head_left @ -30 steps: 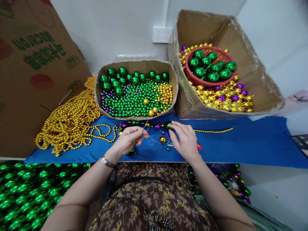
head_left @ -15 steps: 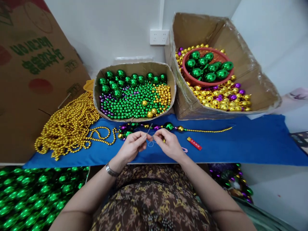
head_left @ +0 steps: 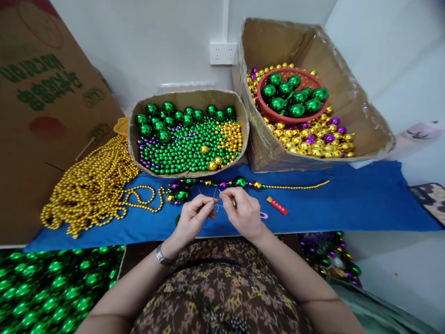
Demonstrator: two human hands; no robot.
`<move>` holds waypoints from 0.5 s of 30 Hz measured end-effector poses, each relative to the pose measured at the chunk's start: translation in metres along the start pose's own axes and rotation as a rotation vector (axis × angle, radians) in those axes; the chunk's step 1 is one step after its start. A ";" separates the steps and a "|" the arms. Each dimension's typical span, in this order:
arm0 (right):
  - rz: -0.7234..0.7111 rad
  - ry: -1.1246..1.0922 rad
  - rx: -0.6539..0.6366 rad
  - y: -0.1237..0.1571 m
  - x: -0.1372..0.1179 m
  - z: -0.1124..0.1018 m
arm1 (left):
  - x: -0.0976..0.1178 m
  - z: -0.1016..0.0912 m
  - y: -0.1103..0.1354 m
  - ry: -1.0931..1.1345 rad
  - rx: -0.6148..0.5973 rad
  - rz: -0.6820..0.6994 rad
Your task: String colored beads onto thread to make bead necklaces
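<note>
My left hand (head_left: 194, 215) pinches a thin needle (head_left: 215, 190) between thumb and forefinger, its upper end pointing up and slightly right. Close beside it, my right hand (head_left: 245, 213) pinches a fine pale thread (head_left: 218, 208), which loops between the two hands. Just beyond my fingertips a strand of green, purple and gold beads (head_left: 240, 181) lies across the blue cloth (head_left: 313, 208). Its right end is a string of small gold beads (head_left: 295, 187). Some beads under my hands are partly hidden.
At the back stand a low carton (head_left: 131, 139) of loose beads and a taller carton (head_left: 361, 120) holding a red basket (head_left: 261, 104). Gold bead chains (head_left: 90, 185) are heaped at left. A red packet (head_left: 277, 205) and pink loop (head_left: 264, 215) lie right of my hands.
My right hand has drawn slightly up and away from my left, with the thread's end now between its fingertips. The needle stands more upright in my left hand. The view has shifted a little.
</note>
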State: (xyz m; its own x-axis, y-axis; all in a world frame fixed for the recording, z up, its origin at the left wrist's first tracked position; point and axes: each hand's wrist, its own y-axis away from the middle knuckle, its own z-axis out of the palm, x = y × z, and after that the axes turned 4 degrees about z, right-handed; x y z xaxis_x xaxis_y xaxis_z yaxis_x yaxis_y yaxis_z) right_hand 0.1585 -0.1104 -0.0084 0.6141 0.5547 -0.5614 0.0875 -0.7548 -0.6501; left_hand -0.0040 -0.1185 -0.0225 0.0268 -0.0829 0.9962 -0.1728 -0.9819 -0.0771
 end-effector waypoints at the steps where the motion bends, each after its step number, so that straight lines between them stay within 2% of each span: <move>1: 0.001 0.006 -0.005 0.000 0.000 0.000 | 0.000 0.000 0.000 -0.024 -0.001 0.017; 15: -0.032 0.024 -0.005 -0.001 -0.002 -0.001 | -0.005 0.000 -0.001 -0.184 0.020 0.281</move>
State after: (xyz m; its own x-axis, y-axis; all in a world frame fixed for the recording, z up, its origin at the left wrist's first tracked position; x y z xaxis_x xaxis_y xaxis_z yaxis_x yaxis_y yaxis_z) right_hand 0.1578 -0.1110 -0.0061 0.6297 0.5703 -0.5274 0.1119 -0.7385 -0.6649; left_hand -0.0044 -0.1169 -0.0277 0.1588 -0.3788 0.9118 -0.1797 -0.9191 -0.3506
